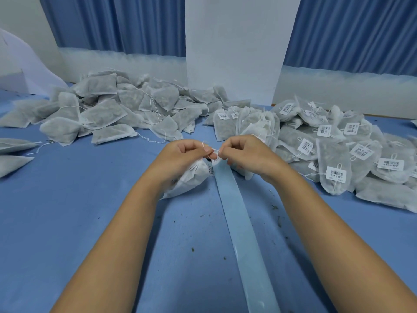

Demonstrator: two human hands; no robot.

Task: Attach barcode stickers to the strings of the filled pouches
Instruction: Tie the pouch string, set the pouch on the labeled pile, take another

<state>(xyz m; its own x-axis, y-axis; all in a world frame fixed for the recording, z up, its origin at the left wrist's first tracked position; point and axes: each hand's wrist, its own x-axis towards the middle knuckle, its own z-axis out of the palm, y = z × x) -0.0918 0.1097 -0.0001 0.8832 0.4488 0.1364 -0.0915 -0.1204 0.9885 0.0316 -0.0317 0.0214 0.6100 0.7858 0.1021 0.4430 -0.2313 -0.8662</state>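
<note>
Head view, looking down on a blue table (67, 222). Toward its far left corner sprawls an unlabelled heap (108, 109) of filled pouches with bare strings. Toward its far right corner sits a labelled heap (338, 150), each pouch there carrying a barcode tag, so finished work seems kept apart from work still waiting. A long pale blue strip (239, 222) of sticker backing runs from the near edge up the table's middle to the 2 hands, likely so the next label is always within reach. 1 pouch (191, 179) lies at the table's middle beneath the left hand (182, 157), whose palm rests on it, probably to stop it sliding. That hand's thumb and forefinger are pinched together on the pouch's thin white string (204, 144), which loops up above them. The right hand (248, 154) meets it fingertip to fingertip, pinching a small white sticker (216, 152) at the string, its other fingers curled in. Whether the sticker is yet folded shut around the string cannot be told. Dark crumbs (274, 207) dot the table nearby.
</note>
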